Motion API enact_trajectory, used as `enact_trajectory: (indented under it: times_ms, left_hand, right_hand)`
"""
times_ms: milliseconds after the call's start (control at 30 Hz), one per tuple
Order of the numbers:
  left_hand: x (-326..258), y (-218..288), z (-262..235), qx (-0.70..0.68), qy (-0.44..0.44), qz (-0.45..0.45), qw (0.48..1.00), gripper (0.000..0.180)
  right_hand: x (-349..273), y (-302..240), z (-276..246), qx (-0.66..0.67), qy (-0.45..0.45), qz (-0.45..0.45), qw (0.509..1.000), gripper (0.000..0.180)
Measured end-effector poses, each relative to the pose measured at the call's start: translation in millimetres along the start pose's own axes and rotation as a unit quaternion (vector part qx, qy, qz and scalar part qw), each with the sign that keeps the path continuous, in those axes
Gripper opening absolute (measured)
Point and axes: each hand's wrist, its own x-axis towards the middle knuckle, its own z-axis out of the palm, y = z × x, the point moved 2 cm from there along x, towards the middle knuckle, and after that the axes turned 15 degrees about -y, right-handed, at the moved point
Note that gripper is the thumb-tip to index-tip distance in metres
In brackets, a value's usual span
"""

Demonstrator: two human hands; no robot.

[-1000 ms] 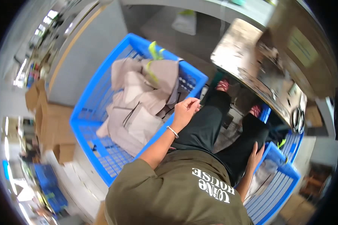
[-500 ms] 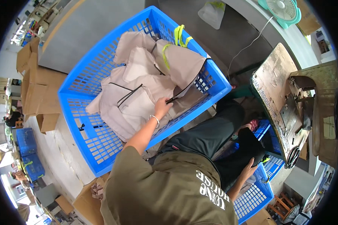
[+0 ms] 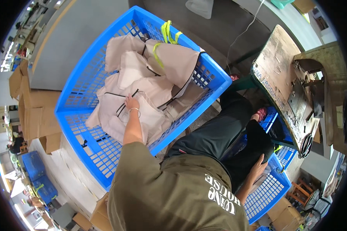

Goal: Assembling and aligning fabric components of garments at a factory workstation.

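My left hand reaches into a large blue plastic basket, its fingers closed at the black edging of a beige fabric piece. The fingertips are partly hidden. More beige pieces with black trim lie heaped and overlapping in the basket, one of them a broad folded piece toward the far right. My right hand rests with fingers extended on the knee of my dark trousers and holds nothing.
Yellow-green ties hang on the basket's far rim. A worn work table with a machine stands at the right. A second blue basket sits by my right arm. Cardboard boxes stand at left.
My left hand has left the black trim near the basket's right side and moved left to another trimmed edge mid-pile. My right hand stays on the knee. The view has shifted somewhat.
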Motion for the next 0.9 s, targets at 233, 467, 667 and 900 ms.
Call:
enact_trajectory:
  times_ms: [233,467,667,900]
  left_hand:
    - [7.7,18.3,-22.5,0.091,-0.092,0.024,0.991,0.051]
    - [-46.3,32.9,-32.2,-0.041,-0.041,0.095,0.994,0.040]
    - [-71.1,15.8,-45.9,-0.087,-0.052,0.111,0.989,0.043]
    - [-142.6,66.1,-97.8,-0.254,-0.034,0.221,0.941,0.031]
  right_hand:
    - [-1.4,-7.7,-2.9,0.003,-0.026,-0.018,0.999,0.071]
    - [-1.9,1.0,-1.1,-0.045,0.017,0.018,0.999,0.073]
    - [-4.3,-14.5,0.9,-0.009,-0.002,-0.008,1.000,0.074]
    - [-1.3,-6.1,0.4,0.007,0.009,-0.046,0.999,0.078]
